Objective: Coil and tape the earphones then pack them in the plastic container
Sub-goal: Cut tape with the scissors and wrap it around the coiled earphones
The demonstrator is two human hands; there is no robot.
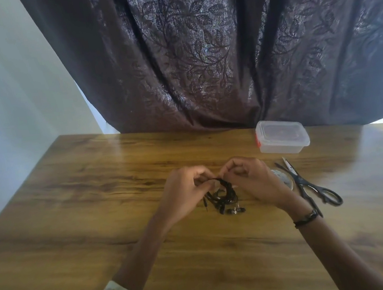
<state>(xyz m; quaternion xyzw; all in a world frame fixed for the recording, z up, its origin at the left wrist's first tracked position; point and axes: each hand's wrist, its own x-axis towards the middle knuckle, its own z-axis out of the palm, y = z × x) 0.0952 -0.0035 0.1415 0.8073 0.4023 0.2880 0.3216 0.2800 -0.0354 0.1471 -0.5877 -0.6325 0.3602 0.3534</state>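
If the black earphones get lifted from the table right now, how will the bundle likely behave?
Probably floppy: the earphones lie in loose, uneven loops, earbuds and plug trailing free. Likely light, since the left hand and right hand hold them by the fingers alone. No tape is visible on them, so the coil may spring apart.

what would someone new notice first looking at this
Two hands, left hand and right hand, meet mid-table, pinching a bundle of black earphones. Right of them lie black scissors; a lidded plastic container sits at the table's far edge, before a dark leaf-patterned curtain.
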